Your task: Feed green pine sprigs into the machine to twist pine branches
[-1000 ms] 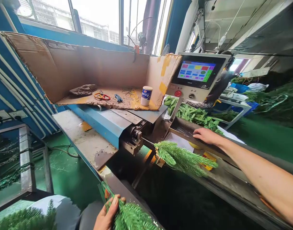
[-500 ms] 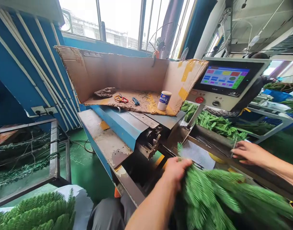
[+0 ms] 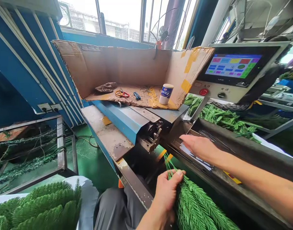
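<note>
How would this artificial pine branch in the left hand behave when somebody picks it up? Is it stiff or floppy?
The artificial pine branch is probably light for its size, since the left hand holds it by thin stems. Its needles look fairly stiff, but the long branch likely bends somewhat.

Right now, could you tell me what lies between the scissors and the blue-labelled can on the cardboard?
Head view: a blue-handled tool and thin tangled wire.

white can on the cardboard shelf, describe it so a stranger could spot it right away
Left of the machine's touchscreen stands an opened-out cardboard box. On its floor, near the right flap, is a white can with a blue label. It alone stands upright; the scissors nearby lie flat.
</note>
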`<state>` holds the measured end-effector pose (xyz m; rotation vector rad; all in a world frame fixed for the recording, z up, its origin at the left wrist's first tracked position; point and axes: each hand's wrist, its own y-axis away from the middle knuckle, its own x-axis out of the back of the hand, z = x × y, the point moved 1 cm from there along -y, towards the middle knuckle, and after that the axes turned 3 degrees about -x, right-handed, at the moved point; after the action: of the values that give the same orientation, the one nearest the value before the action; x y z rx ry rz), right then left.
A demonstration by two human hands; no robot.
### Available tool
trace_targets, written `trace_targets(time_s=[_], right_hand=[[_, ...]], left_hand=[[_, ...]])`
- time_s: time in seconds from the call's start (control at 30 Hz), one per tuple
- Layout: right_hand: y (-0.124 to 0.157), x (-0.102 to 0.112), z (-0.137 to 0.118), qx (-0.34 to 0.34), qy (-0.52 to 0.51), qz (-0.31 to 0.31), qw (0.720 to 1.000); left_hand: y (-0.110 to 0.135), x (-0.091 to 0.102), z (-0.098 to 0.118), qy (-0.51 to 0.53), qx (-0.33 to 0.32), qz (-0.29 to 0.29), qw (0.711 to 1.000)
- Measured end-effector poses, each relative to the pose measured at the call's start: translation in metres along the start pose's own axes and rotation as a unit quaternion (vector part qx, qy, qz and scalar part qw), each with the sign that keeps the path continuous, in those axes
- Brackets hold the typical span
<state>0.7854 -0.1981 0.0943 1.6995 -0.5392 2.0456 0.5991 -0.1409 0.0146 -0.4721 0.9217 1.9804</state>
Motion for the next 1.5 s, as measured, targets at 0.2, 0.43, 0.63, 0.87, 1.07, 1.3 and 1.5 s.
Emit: trace_targets(time_s=[0.2, 0.43, 0.63, 0.87, 1.07, 1.3, 1.5], right_hand=[[-0.041, -0.018, -0.06, 0.001, -0.027, -0.02, 0.999], [-0.047, -0.034, -0.11, -0.087, -0.161, 0.098, 0.978], [-0.049, -0.053, -0.129, -0.135, -0.431, 0.078, 0.889], [0.037, -0.03, -0.161, 0.012, -0.582, -0.08, 0.809], [0.088, -0.016, -0.203, 0.077, -0.636, -0.153, 0.752], [0.073, -0.019, -0.169, 0.037, -0.659, -0.115, 0.743], [0.034, -0.008, -0.076, 0.042, -0.22, 0.113, 0.968]], left_hand=[[0.061, 0.044, 0.049, 0.06, -0.072, 0.069, 0.993], [0.092, 0.099, 0.054, 0.042, -0.092, 0.127, 0.987], [0.094, 0.113, 0.054, 0.065, -0.091, 0.167, 0.979], [0.087, 0.112, 0.055, 0.091, -0.084, 0.189, 0.974], [0.074, 0.099, 0.05, 0.131, -0.143, 0.181, 0.964], [0.078, 0.09, 0.058, 0.112, -0.113, 0.146, 0.976], [0.087, 0.123, 0.038, 0.033, -0.005, 0.141, 0.99]])
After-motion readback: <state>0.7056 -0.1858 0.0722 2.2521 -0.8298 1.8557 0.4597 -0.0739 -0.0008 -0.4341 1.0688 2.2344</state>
